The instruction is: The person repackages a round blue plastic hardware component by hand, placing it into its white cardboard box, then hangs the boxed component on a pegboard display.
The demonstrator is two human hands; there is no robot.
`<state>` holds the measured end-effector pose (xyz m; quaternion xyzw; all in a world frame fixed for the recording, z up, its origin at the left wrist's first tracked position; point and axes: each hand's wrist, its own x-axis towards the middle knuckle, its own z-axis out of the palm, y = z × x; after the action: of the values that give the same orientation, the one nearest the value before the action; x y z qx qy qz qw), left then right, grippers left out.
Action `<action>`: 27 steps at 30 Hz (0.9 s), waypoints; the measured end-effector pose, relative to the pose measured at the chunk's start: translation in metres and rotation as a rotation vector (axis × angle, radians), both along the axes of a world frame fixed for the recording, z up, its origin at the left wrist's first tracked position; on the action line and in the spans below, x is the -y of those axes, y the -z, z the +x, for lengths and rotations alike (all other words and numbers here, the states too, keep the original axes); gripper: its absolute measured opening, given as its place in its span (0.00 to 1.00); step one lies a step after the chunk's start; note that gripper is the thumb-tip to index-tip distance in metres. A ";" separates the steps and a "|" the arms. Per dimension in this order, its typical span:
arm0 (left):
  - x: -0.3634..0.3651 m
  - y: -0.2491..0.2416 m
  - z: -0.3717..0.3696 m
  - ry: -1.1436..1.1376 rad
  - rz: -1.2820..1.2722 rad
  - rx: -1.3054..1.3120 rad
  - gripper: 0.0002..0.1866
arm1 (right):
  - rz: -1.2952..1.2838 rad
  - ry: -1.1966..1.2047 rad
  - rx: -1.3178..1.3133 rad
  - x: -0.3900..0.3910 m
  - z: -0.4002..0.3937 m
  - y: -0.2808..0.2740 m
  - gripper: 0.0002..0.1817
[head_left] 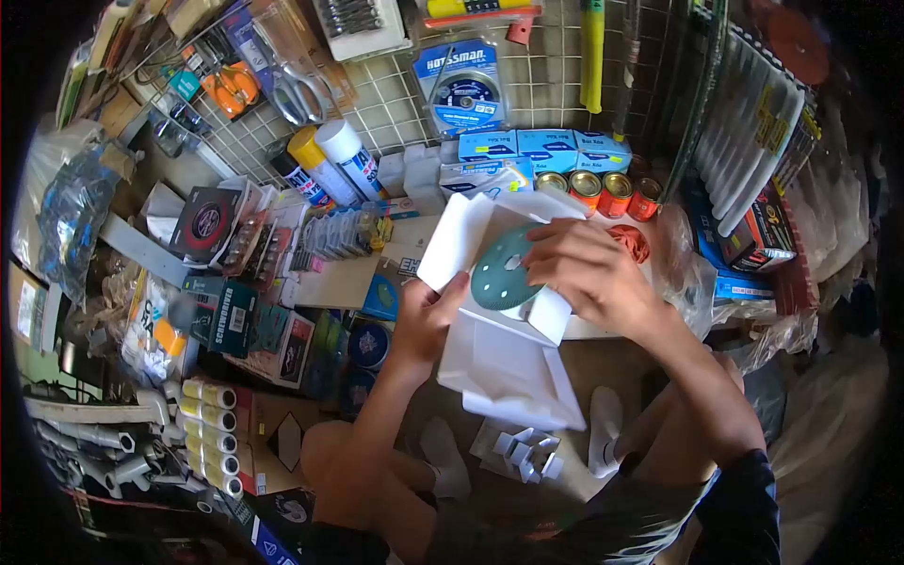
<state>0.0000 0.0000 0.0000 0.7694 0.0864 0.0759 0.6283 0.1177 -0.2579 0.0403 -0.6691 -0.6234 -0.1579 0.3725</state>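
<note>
A white cardboard box (513, 363) stands open above my lap, its flaps spread. My left hand (426, 315) grips the left side of the box, thumb on its edge. At the box's opening is a green disc (504, 273) with a centre hole and small holes around it, tilted toward me. My right hand (589, 273) is at the disc's upper right edge, fingers bent and pressed together on it. The fingertips partly cover the disc.
Orange cans (615, 195) and blue boxes (548, 146) line the shelf ahead. Spray cans (350, 155) stand to the left, above a screwdriver box (221, 315). White cardboard pieces (525, 457) lie on the floor between the feet.
</note>
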 end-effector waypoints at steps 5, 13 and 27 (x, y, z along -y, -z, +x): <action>0.015 -0.001 0.009 -0.152 -0.411 0.043 0.11 | -0.134 0.073 0.106 0.010 -0.002 0.000 0.19; 0.036 -0.024 -0.006 0.050 -0.335 -0.068 0.17 | -0.173 0.192 0.234 0.014 -0.004 0.004 0.27; 0.037 -0.011 0.000 0.055 -0.288 -0.004 0.18 | -0.259 0.385 0.099 0.008 -0.001 0.007 0.38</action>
<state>0.0003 -0.0373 0.0112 0.6735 0.0767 0.0438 0.7339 0.1170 -0.2663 0.0335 -0.8094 -0.5167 -0.1773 0.2155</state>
